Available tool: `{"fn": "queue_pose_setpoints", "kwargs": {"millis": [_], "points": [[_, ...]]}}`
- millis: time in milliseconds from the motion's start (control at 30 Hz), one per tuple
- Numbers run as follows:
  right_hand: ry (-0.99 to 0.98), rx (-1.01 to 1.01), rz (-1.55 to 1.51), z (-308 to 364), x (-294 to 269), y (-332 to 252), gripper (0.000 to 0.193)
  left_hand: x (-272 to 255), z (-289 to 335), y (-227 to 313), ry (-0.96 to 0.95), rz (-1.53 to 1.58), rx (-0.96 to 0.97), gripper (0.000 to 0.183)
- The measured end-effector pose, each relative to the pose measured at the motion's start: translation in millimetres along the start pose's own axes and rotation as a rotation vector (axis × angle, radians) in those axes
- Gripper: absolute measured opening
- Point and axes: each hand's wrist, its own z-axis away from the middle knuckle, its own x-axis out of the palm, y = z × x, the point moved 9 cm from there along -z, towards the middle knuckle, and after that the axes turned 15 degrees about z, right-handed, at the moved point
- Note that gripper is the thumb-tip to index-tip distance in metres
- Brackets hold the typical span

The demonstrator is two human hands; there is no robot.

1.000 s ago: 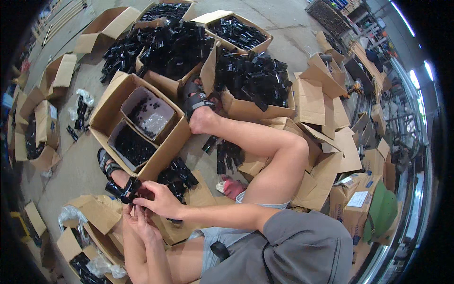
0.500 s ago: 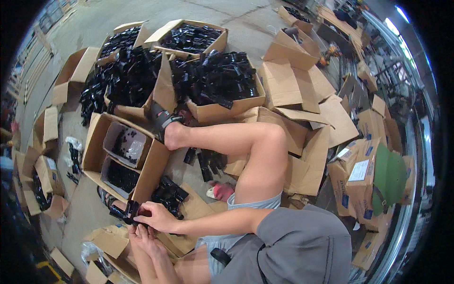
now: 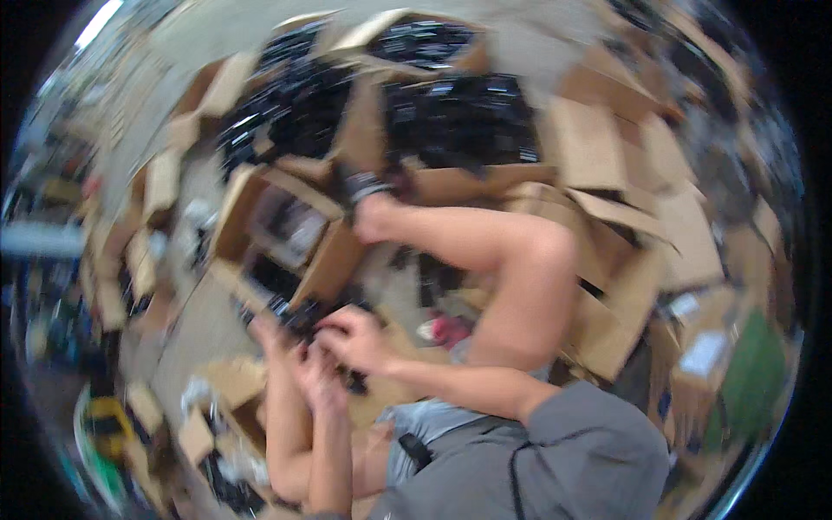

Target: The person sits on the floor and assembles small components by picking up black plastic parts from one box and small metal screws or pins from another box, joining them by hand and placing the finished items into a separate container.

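Observation:
My right hand (image 3: 355, 341) is closed, its fingertips pinching a glossy black part (image 3: 303, 321) whose exact shape is smeared by motion. Just below it, my left hand (image 3: 321, 381) is curled, with its fingers at the lower end of the same part. Both hands are close together above my bent left leg. Beyond them stands an open cardboard box (image 3: 336, 260) holding two smaller bins. A clear plastic bag shows in the farther bin (image 3: 290, 224), and dark small pieces fill the nearer bin (image 3: 273, 276).
Large cartons heaped with black parts (image 3: 459, 121) stand beyond my right foot. Empty-looking open cartons (image 3: 589, 147) crowd the right side, near a green hat (image 3: 754, 381). A red and white glove (image 3: 449, 329) lies by my right thigh. More cartons (image 3: 230, 381) sit at the left.
My view has swung left and blurred, so the scene sits farther right in it. Both hands stay together at the black part.

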Motion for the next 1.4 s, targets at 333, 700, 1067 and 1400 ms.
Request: {"fn": "queue_pose_setpoints", "kwargs": {"millis": [333, 700, 1067, 1400], "points": [[-0.117, 0.122, -0.239, 15.8, 5.7, 16.6, 0.016, 8.3, 30.6, -16.5, 0.053, 0.219, 0.028, 0.026], [-0.164, 0.291, -0.314, 15.2, 19.1, 43.6, 0.030, -12.9, 52.0, -45.5, 0.122, 0.156, -0.013, 0.024], [-0.275, 0.024, -0.316, -252.3, 54.5, -80.5, 0.046, -38.8, 28.1, -5.0, 0.105, 0.006, 0.012, 0.039], [-0.265, 0.301, 0.109, -214.7, 45.6, 33.2, 0.029, -77.6, 29.9, 18.8, 0.019, -0.703, -0.080, 0.024]]}}
